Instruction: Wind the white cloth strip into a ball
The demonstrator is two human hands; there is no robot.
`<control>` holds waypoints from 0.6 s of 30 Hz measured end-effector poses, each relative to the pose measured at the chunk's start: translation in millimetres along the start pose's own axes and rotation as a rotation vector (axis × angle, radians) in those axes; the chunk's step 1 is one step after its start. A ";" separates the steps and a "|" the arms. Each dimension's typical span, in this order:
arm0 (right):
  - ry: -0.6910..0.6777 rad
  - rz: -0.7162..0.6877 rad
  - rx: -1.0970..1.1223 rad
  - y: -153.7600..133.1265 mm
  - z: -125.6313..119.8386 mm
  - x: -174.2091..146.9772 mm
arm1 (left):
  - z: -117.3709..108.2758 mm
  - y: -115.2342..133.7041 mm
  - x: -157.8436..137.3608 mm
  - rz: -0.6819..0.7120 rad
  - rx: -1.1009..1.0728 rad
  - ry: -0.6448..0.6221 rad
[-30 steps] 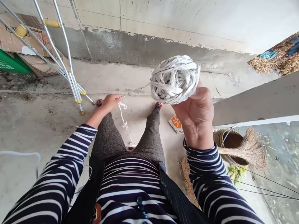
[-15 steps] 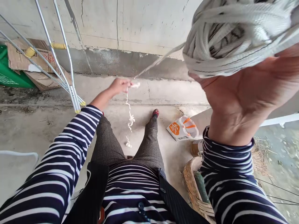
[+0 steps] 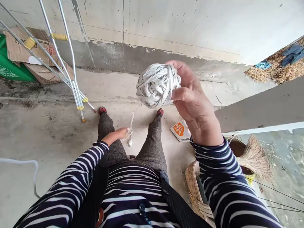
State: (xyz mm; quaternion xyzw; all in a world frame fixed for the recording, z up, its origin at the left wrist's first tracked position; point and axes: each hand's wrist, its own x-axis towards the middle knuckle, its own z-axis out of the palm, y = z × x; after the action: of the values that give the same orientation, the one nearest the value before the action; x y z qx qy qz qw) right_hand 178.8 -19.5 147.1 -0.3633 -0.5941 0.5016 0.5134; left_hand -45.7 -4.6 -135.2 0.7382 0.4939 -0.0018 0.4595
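A ball of white flat cord (image 3: pixel 158 85) with thin dark lines is held up over the floor. My right hand (image 3: pixel 192 98) grips its right side, thumb in front and fingers behind. From the ball's underside a loose tail hangs down, ending in a twisted, frayed white string (image 3: pixel 130 126). My left hand (image 3: pixel 122 133) is low, in front of my left thigh, right beside that string. Its fingers are smeared by motion, so whether they pinch the string does not show.
Metal crutches (image 3: pixel 76 91) lean at the left before cardboard boxes (image 3: pixel 22 52) and a green container (image 3: pixel 10 68). At right are an orange-and-white carton (image 3: pixel 180 130), a woven basket (image 3: pixel 192 186), a straw broom (image 3: pixel 256 158) and a low ledge (image 3: pixel 258 104).
The ball in my right hand has come down and left, away from the camera. My left hand has dropped lower along the string. The cord between them no longer stretches taut.
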 end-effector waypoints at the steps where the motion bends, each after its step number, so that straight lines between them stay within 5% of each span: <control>1: -0.017 0.012 -0.007 7.9 -1.3 0.8 | -12.1 1.4 3.8 -0.006 -0.034 0.065; 5: -0.028 0.126 0.048 38.4 1.3 2.7 | -57.8 32.2 12.4 0.181 -0.333 0.626; 7: -0.027 0.183 0.098 47.6 6.4 3.6 | -67.8 59.4 9.6 0.345 -0.447 0.743; 13: -0.027 0.203 0.153 50.4 13.4 6.1 | -61.9 127.6 -7.1 0.456 -0.868 0.674; 18: 0.052 0.201 0.169 57.9 1.4 2.6 | -57.7 122.3 -17.1 0.428 -0.968 0.501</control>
State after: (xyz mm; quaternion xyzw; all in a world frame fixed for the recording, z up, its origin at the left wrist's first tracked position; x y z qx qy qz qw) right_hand 172.1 -3.9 91.7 -0.3894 -0.4966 0.5893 0.5044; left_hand 8.9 11.2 -11.3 0.5057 0.3718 0.4913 0.6038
